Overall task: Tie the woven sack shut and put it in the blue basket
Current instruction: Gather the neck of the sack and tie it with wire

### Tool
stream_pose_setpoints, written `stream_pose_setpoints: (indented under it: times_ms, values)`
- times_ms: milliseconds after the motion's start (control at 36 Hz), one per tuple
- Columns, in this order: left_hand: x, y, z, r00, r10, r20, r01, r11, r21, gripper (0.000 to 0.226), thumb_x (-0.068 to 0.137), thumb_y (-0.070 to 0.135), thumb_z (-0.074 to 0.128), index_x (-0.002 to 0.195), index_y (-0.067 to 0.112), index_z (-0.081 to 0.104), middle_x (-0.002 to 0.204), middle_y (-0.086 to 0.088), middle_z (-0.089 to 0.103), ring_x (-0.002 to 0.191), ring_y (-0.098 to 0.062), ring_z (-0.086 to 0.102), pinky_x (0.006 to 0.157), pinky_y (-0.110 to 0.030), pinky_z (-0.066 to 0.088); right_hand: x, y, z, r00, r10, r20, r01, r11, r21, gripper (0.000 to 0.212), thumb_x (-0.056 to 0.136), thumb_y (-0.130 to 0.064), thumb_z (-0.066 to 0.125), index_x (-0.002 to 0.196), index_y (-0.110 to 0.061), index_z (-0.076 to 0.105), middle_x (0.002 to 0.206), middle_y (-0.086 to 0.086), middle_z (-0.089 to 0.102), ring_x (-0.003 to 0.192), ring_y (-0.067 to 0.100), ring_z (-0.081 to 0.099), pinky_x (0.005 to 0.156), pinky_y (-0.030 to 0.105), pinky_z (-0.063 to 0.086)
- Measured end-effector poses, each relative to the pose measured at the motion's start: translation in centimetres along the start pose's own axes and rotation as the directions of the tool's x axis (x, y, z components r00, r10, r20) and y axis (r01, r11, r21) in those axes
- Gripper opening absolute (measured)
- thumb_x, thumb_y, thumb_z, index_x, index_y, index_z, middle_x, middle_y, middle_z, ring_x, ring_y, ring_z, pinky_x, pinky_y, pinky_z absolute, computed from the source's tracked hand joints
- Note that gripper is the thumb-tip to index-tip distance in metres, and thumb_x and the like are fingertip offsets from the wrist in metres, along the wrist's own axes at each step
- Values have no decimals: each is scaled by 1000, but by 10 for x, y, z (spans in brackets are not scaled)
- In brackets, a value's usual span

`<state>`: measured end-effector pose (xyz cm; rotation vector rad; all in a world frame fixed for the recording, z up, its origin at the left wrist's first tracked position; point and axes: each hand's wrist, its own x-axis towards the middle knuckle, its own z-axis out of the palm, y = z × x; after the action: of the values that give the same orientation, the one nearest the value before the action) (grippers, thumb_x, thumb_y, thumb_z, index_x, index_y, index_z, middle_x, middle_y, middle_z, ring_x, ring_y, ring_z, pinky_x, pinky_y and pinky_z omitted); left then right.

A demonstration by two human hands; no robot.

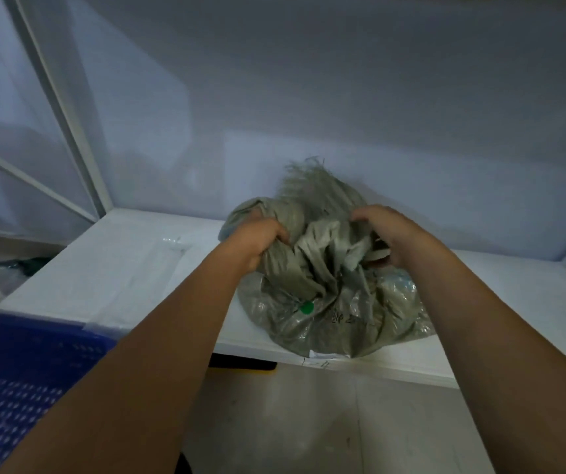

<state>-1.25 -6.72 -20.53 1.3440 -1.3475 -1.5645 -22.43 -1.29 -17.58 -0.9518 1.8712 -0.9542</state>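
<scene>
- The sack, grey-green and woven, sits on the white table right of centre, its near side bulging over the table's near edge.
- Its top is gathered into crumpled folds, and a frayed fringe of loose threads stands up at the far side.
- The left hand is closed in a fist on a bunch of the sack's cloth at the left of the gathered top.
- The right hand lies on the right of the gathered top, fingers curled down into the folds; how firmly they grip cannot be told.
- A small green spot shows on the sack's near face, with faint dark writing just right of it.
- The basket, blue with perforated walls, stands at the near left, below the table's near edge and well apart from the sack.
</scene>
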Motion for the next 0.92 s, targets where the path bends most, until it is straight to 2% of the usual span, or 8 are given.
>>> stream_pose_setpoints:
  times_ms: [83, 222, 306, 417, 611, 694, 806, 917]
  values:
    - [-2, 1, 10, 994, 96, 54, -101, 988, 116, 47, 71, -9, 54, 113, 9, 65, 98, -16, 68, 88, -33, 67, 64, -38, 60, 4, -7, -2, 997, -11, -78, 12, 1000, 17, 64, 71, -57, 74, 118, -14, 63, 106, 13, 70, 91, 35, 71, 83, 50, 60]
    - [-15, 15, 16, 970, 213, 118, -225, 970, 95, 31, 76, -10, 53, 94, 11, 68, 86, -13, 68, 83, -28, 66, 71, -35, 57, 10, -13, -5, 995, 1, -105, 0, 1000, 13, 41, 88, -22, 75, 117, 0, 56, 103, 18, 66, 76, 30, 66, 55, 30, 53]
    - [-9, 22, 10, 979, 159, 126, -126, 964, -233, 31, 83, 16, 72, 113, 7, 69, 102, -17, 75, 95, -34, 72, 87, -46, 58, 15, -10, -9, 979, -36, -202, 89, 962, 257, 21, 88, 4, 58, 107, 8, 65, 96, 22, 69, 72, 31, 68, 58, 35, 59]
    - [24, 18, -23, 986, 15, -164, -111, 798, -593, 46, 85, 25, 72, 125, 5, 64, 114, -18, 72, 100, -33, 71, 88, -51, 57, 29, 4, -30, 891, -72, -449, 307, 824, 476, 24, 85, 2, 49, 92, -7, 70, 99, 13, 72, 91, 29, 70, 82, 40, 59]
    - [33, -22, -36, 939, -234, -250, 157, 943, -293, 48, 97, 18, 61, 140, -1, 47, 134, -16, 60, 110, -30, 63, 89, -40, 56, 61, 69, -43, 929, 184, -320, 23, 837, 546, 78, 64, -18, 80, 135, 5, 53, 120, 18, 68, 98, 34, 69, 94, 55, 55]
    - [29, -15, -32, 972, -118, -205, 38, 933, -359, 51, 88, 21, 74, 132, 2, 58, 122, -15, 68, 103, -29, 68, 78, -39, 60, 64, 66, -43, 972, 171, -159, -45, 805, 591, 111, 36, -29, 99, 136, -4, 58, 117, 17, 72, 94, 35, 74, 83, 57, 58]
    - [22, 0, -26, 986, 23, -163, -90, 907, -412, 46, 88, 15, 73, 132, 8, 59, 119, -15, 69, 102, -31, 69, 83, -46, 59, 41, 38, -36, 991, 88, -103, -20, 847, 532, 30, 84, -20, 79, 108, -6, 68, 99, 17, 74, 86, 30, 72, 61, 37, 61]
    - [23, -42, -32, 955, -201, -216, 173, 975, -143, 37, 96, 16, 62, 131, 6, 54, 119, -16, 66, 100, -31, 65, 79, -40, 57, 51, 64, -35, 971, 190, -146, -135, 938, 319, 50, 85, -14, 76, 129, 4, 61, 114, 20, 70, 102, 36, 69, 88, 50, 59]
